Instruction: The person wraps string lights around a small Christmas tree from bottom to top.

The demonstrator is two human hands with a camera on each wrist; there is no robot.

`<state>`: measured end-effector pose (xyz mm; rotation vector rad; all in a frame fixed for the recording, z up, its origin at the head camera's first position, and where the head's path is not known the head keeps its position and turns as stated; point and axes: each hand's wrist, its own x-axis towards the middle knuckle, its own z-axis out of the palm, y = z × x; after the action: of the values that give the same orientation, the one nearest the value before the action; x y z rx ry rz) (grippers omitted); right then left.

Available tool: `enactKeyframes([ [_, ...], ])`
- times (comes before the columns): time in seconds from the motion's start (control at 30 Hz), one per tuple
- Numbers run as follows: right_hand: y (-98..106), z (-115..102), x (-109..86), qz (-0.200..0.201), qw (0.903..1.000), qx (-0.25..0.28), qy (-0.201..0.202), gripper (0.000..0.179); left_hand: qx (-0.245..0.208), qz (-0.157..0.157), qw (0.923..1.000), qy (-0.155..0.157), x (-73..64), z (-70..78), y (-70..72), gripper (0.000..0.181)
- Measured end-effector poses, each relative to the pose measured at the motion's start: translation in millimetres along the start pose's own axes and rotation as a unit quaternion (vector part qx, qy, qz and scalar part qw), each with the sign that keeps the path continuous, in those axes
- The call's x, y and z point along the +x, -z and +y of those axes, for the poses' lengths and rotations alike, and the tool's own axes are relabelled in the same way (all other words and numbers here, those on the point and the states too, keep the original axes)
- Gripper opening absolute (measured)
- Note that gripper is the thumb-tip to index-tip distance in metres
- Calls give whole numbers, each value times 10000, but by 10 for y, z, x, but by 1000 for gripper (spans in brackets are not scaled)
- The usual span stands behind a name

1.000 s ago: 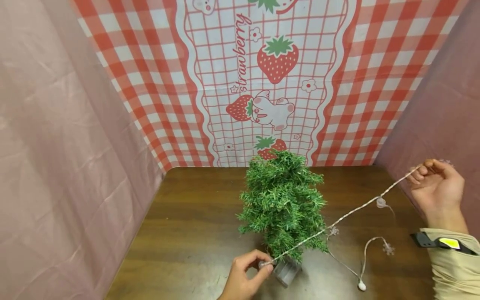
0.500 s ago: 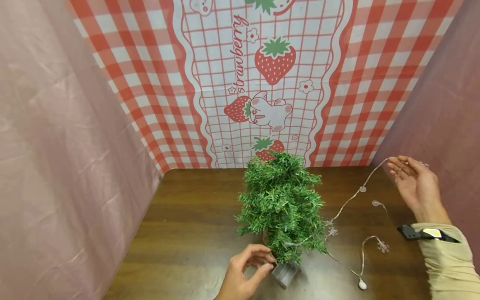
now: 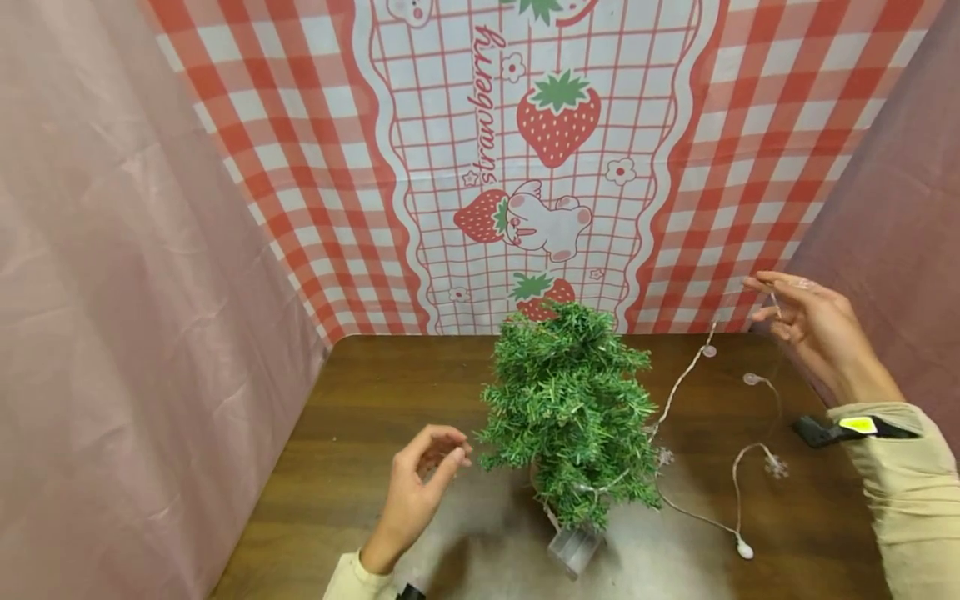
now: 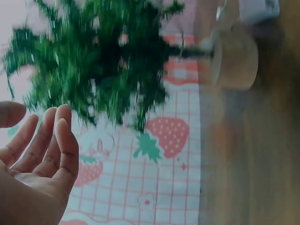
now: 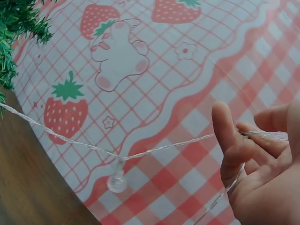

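A small artificial Christmas tree [image 3: 566, 408] stands upright on the table; its round base [image 4: 236, 61] shows in the left wrist view. My right hand [image 3: 821, 333], raised to the right of the tree, holds a string of lights [image 3: 677, 385] between thumb and fingers. From there the cord runs down to the tree's right side, with a clear round bulb [image 5: 117, 182] hanging from it. A stretch of cord crosses the low front branches and meets a clear box [image 3: 576, 550] at the tree's foot. Left of the branches, my left hand [image 3: 416, 483] holds nothing, its fingers loosely bent.
The loose end of the string lies on the wooden table [image 3: 360, 442] at the right, with a snowflake piece [image 3: 777, 467] and a white bulb [image 3: 744, 549]. A strawberry-print checked cloth [image 3: 558, 125] hangs behind, and pink curtains [image 3: 150, 292] flank the table.
My left hand has let go of the cord by the clear box and moved up and left. My right hand has come leftward and up with the string, which has gone from taut to slack.
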<state>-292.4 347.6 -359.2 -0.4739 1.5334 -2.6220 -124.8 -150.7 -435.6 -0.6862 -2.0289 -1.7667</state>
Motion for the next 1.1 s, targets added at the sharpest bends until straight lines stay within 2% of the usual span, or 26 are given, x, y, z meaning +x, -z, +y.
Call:
enactKeyframes([
  [0.1, -105, -20, 68, 17, 9978, -583, -323, 34, -131, 64, 9992, 380, 247, -122, 136, 14],
  [0.2, -231, -25, 152, 62, 9877, -1433, -616, 35, -210, 102, 9987, 446, 559, -210, 254, 16],
  [0.23, -275, -24, 184, 54, 9820, -1757, -690, 37, -203, 75, 9986, 485, 670, -195, 282, 17],
  [0.37, -473, -5, 300, -44, 9475, -3073, -886, 45, -112, -191, 9981, 576, 1053, -232, 330, 20],
  [0.43, -573, 15, 353, -158, 9326, -3486, -919, 51, 4, -445, 9966, 691, 1211, -236, 314, 21],
  [0.5, -664, 37, 398, -238, 9252, -3648, -1016, 54, 122, -720, 9943, 774, 1358, -228, 275, 22],
  [0.63, -822, 76, 466, -441, 9169, -3780, -1201, 58, 240, -1270, 9873, 921, 1630, -169, 165, 26],
  [0.8, -979, 107, 503, -563, 9086, -3916, -1338, 53, 391, -1840, 9764, 1057, 1908, -43, -1, 31],
  [0.87, -1047, 115, 499, -589, 9108, -3854, -1356, 49, 427, -1994, 9730, 1077, 1988, -8, -69, 31],
  [1.03, -1270, 138, 495, -784, 9235, -3497, -1370, 49, 522, -2228, 9660, 1200, 2124, -12, -214, 30],
  [1.1, -1358, 158, 510, -911, 9233, -3458, -1400, 49, 579, -2327, 9624, 1273, 2176, -51, -267, 32],
])
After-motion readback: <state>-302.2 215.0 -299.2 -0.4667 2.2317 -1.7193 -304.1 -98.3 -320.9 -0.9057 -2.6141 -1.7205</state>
